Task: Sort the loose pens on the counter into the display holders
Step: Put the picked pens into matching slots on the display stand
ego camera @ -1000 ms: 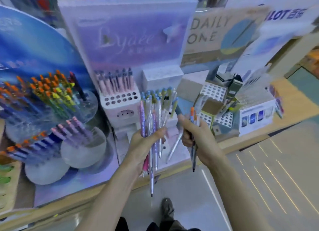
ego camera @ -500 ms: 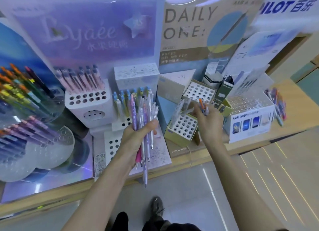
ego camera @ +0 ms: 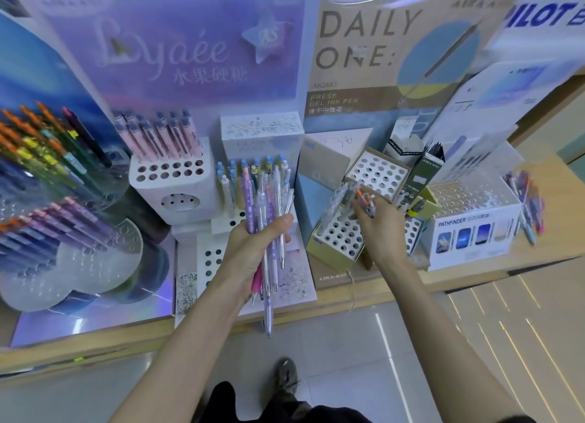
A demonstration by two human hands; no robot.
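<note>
On the far left, the clear round tiers (ego camera: 47, 169) are well stocked with orange- and yellow-topped pens. The white block holder (ego camera: 177, 194) beside them has pink pens along the back and bare holes in front.

My left hand (ego camera: 250, 251) is clenched round a bundle of pens (ego camera: 269, 201), purple and pale ones. I hold it upright in front of the stepped white holder (ego camera: 221, 251), with the tips hanging below my palm.

To the right, my right hand (ego camera: 381, 226) pinches a small clutch of pens (ego camera: 365, 201), one with an orange end. It is just above the olive-sided holder (ego camera: 342, 237), whose grid of holes is mostly bare.

I judge I am mid-sort, about to seat one of these pens in that grid. The next move calls for working a single pen out of the clutch with my fingers and turning it tip down. Then I must line it up over a free hole without nudging the few pale pens standing at the grid's back-left.

Further right, past the Pathfinder box holder (ego camera: 474, 232), more loose pens (ego camera: 525, 201) lie on the counter (ego camera: 560, 232), so there is work left.

My right hand is blurred, so I cannot count its pens or tell whether any tip touches a hole. My fingers cover the middle of the bundle. The loose pens near the right edge are smeared too.
</note>
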